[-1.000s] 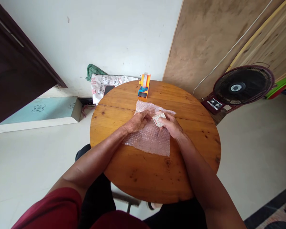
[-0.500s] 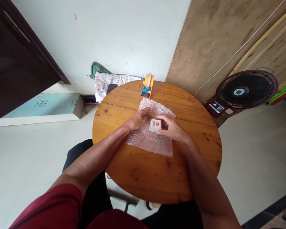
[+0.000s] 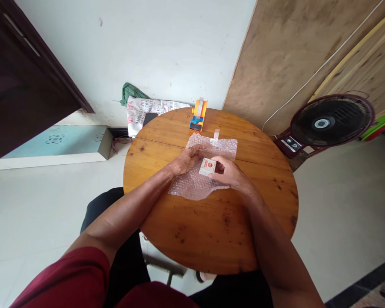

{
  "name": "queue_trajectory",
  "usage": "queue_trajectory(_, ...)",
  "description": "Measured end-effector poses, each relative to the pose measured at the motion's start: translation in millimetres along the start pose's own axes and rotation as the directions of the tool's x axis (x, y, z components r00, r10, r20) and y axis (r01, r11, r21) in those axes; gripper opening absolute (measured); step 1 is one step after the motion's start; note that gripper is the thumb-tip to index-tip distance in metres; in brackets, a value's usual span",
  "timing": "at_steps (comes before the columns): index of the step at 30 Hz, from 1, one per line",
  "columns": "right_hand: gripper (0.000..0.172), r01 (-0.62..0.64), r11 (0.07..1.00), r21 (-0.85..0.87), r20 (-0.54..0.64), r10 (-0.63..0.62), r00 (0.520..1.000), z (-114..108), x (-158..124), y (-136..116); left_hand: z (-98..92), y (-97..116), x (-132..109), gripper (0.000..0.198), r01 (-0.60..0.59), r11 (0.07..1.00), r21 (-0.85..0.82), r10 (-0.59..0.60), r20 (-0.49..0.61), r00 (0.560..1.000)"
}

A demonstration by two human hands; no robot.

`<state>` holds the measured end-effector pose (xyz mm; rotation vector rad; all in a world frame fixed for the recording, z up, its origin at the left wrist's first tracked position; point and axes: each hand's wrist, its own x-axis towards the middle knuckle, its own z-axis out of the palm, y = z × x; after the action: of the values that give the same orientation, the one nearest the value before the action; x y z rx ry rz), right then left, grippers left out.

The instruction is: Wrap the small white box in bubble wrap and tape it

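A small white box (image 3: 207, 167) with a red round mark is tilted over a sheet of bubble wrap (image 3: 188, 187) on the round wooden table (image 3: 192, 226). My right hand (image 3: 230, 172) grips the box from its right side, thumb below and fingers above. At the box's left, my left hand (image 3: 186, 161) is closed on the bubble wrap, its fingertips partly hidden. The wrap's lower right edge is curled up under my right hand. A clear strip of tape (image 3: 216, 134) sticks out at the wrap's far edge.
An orange and blue tape dispenser (image 3: 198, 115) stands at the table's far edge. Behind the table lies a printed white sack (image 3: 136, 113) with a green bag (image 3: 133, 92). A dark fan (image 3: 324, 123) stands beyond the table's right side.
The box has tilted and shifted slightly left in my right hand. The bubble wrap's near right part has moved up and curled, its far right corner has shifted, and the tape strip now shows.
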<state>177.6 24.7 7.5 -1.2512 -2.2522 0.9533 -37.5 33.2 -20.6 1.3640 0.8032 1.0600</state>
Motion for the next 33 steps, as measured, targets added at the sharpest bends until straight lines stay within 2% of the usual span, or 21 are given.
queue_trajectory(9, 0.041, -0.023, 0.999, 0.035, 0.001, 0.023, 1.000, -0.6, -1.8, -7.6, 1.6, 4.9, -0.1, 0.047, 0.039, 0.997, 0.066, -0.038, -0.013, 0.999)
queue_trajectory(15, 0.042, 0.008, 1.000, 0.006, 0.011, -0.008, 1.000, -1.2, -0.9, -4.0, 3.4, 8.7, -0.8, 0.048, 0.034, 0.996, 0.088, -0.037, 0.030, 0.999)
queue_trajectory(21, 0.044, 0.003, 1.000, -0.006, 0.039, -0.003, 0.999, -2.7, -1.8, -6.9, 3.8, 10.3, -1.1, 0.049, 0.086, 0.987, 0.133, -0.085, -0.016, 0.996)
queue_trajectory(27, 0.056, 0.034, 0.999, 0.011, 0.067, -0.035, 0.997, -5.3, -4.3, -6.3, 4.0, 10.1, -2.2, 0.045, 0.038, 0.994, 0.103, -0.039, 0.010, 0.999)
queue_trajectory(33, 0.046, 0.019, 1.000, 0.004, 0.060, -0.019, 0.998, -5.0, -4.4, -6.1, 0.7, 6.0, -0.8, 0.050, 0.050, 0.980, 0.192, -0.050, -0.007, 0.999)
